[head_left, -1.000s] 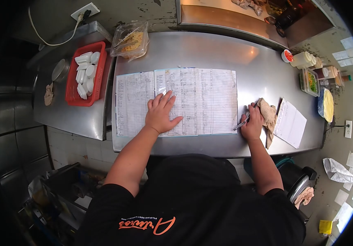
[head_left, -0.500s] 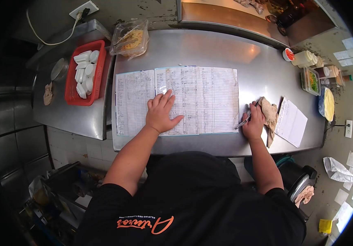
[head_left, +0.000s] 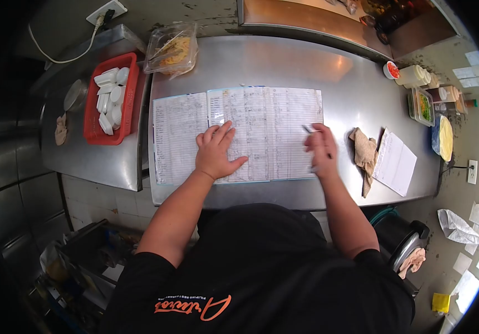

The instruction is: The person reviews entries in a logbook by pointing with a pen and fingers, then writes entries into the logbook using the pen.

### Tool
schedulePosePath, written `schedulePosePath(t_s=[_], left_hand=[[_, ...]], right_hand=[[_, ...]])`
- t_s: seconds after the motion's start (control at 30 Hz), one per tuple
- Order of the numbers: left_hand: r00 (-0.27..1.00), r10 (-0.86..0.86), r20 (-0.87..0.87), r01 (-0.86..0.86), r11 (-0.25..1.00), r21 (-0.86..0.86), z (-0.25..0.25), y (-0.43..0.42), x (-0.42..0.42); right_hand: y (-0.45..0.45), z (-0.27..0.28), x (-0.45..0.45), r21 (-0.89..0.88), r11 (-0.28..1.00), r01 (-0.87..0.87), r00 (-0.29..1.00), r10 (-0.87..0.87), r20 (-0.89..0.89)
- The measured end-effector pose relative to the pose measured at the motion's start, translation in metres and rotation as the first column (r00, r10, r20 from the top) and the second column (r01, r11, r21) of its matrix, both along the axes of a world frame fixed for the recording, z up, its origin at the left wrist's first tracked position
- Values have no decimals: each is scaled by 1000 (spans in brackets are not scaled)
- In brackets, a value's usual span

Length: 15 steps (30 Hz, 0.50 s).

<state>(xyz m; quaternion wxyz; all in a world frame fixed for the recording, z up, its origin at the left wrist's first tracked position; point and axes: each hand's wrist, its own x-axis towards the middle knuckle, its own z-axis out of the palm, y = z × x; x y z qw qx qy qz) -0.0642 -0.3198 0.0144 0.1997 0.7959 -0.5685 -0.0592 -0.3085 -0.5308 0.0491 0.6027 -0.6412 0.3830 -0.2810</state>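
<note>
Two hands are working apart: the L hand (head_left: 215,152) is lying flat, fingers spread, on an open ledger (head_left: 298,114) toward the steel counter's (head_left: 250,195) L end; the R hand (head_left: 323,148), blurred, is gripping a pen (head_left: 306,128) at the ledger's R side, exact hold unclear. For good control, the L palm is prob. best pressing evenly, w/ the R wrist resting level.

"What moved?"
"The right hand (head_left: 323,148) — it left its spot beside the cloth (head_left: 364,151) and is now at the right edge of the ledger (head_left: 295,114), blurred."
"And the pen (head_left: 306,128)?"
"Went along — slanting the other way now."
</note>
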Motion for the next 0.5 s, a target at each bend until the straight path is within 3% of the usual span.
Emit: schedulePosePath(t_s=[0.03,0.1,0.17,0.23,0.27,0.33,0.47,0.5], left_hand=[[1000,7,9,-7,1000,5,0,0,0],[1000,7,0,-7,1000,2,1,-1,0],[1000,9,-7,-9,1000,1,1,-1,-1],[1000,10,-13,-10,1000,-25,0,-1,0],[1000,11,-13,-12,1000,-24,0,-1,1],[1000,11,-9,-11,999,-37,-1,0,0],[1000,3,-26,-4,999,-52,0,-1,1],[1000,-4,-26,2,997,-79,0,-1,1]], right_hand=[[14,-7,20,-93,995,-43,996,50,76],[32,-5,49,-105,981,-163,984,154,-91],[43,-11,77,-293,924,-246,969,243,-48],[48,-16,91,-329,883,-333,942,321,-93],[49,-18,97,-329,883,-335,942,323,-93],[53,-22,102,-512,779,-361,932,309,-188],[55,-22,95,-479,803,-355,935,308,-177],[56,-20,89,-400,852,-337,941,303,-149]])
